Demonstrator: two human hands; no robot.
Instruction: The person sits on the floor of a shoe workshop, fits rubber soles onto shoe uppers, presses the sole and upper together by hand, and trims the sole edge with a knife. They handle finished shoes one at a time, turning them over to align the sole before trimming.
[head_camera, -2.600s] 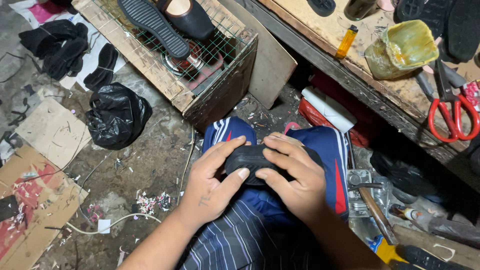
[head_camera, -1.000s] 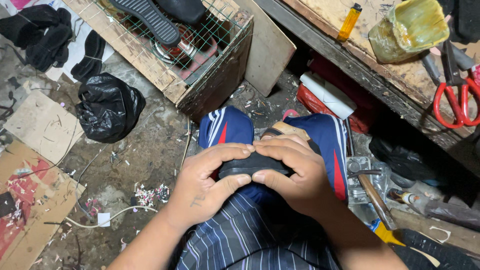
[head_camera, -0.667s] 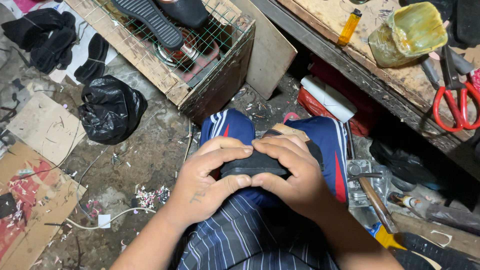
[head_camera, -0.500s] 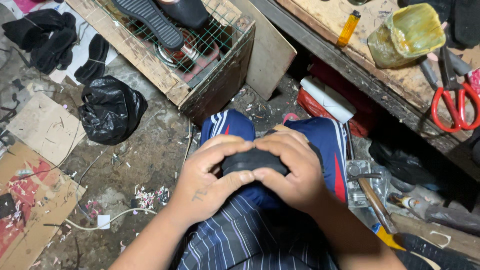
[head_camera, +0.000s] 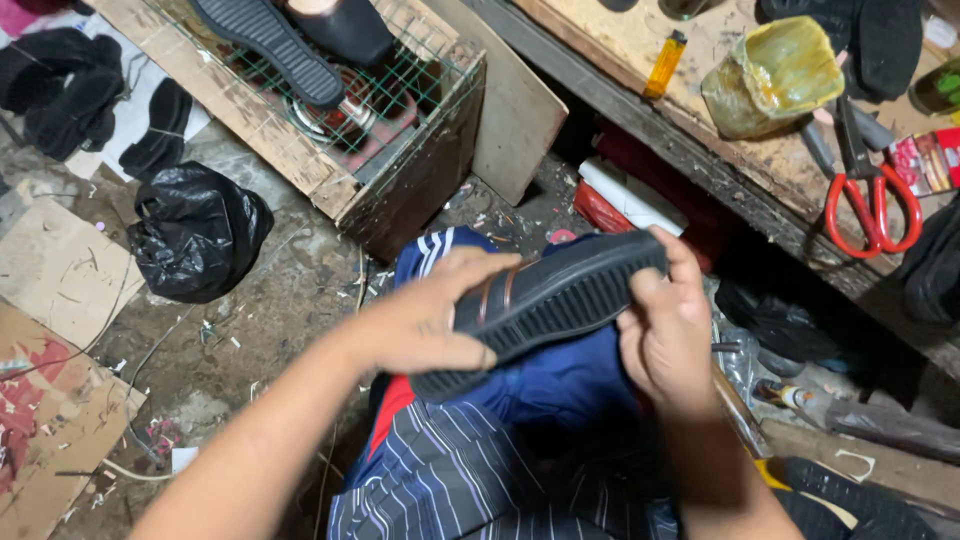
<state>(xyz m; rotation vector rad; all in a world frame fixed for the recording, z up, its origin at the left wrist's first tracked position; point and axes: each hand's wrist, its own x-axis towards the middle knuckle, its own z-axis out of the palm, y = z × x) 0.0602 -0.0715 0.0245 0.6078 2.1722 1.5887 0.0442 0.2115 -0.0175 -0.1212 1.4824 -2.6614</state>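
From the head camera, looking down over the person's lap, both hands hold a black ribbed shoe sole (head_camera: 545, 305) just above the knees, tilted so that its far end rises toward the right. The left hand (head_camera: 435, 320) comes in from the lower left with the forearm stretched diagonally across the frame; its fingers are curled over the top edge of the sole and the thumb lies along the near side, so the hand is closed around the lower left half of the piece. The right hand (head_camera: 665, 335) rises from the lower right with the wrist bent upward; its fingers wrap the raised far end and the thumb presses on the ribbed face, gripping that end firmly. The two hands are set apart along the sole, not touching each other. Beneath them lie blue shorts with white stripes (head_camera: 560, 385) and a dark striped shirt (head_camera: 470, 480). On the floor ahead stands a wooden crate (head_camera: 400, 185) topped with green wire mesh, with another black sole (head_camera: 270, 45) lying across it. A black plastic bag (head_camera: 195, 230) sits on the dirty floor to the left, near pieces of cardboard (head_camera: 55, 265). To the upper right runs a wooden worktop (head_camera: 640, 40) carrying a yellow lighter (head_camera: 665, 62), a yellowish glue pot (head_camera: 775, 75) and red-handled scissors (head_camera: 870, 190).
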